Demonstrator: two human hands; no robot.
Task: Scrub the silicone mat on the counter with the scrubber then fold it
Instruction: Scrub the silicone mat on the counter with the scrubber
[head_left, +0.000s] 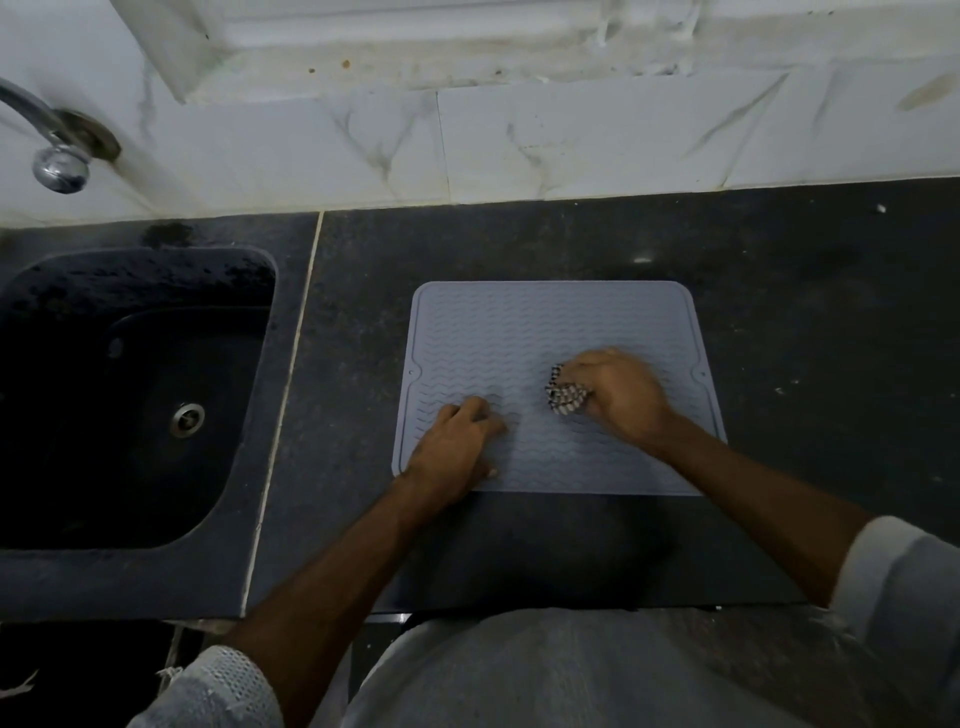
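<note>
A grey silicone mat (524, 332) with a wavy ribbed pattern lies flat on the dark counter (779, 291). My right hand (621, 397) is closed around a black-and-white scrubber (562, 397) and presses it onto the mat's right half. My left hand (457, 447) rests palm down on the mat's near left corner, fingers slightly curled, holding nothing. Part of the scrubber is hidden under my right fingers.
A black sink (130, 395) with a metal drain (186, 419) is set into the counter at the left. A chrome tap (54, 156) sticks out of the white marbled wall (519, 145) behind. The counter's front edge runs just below my forearms.
</note>
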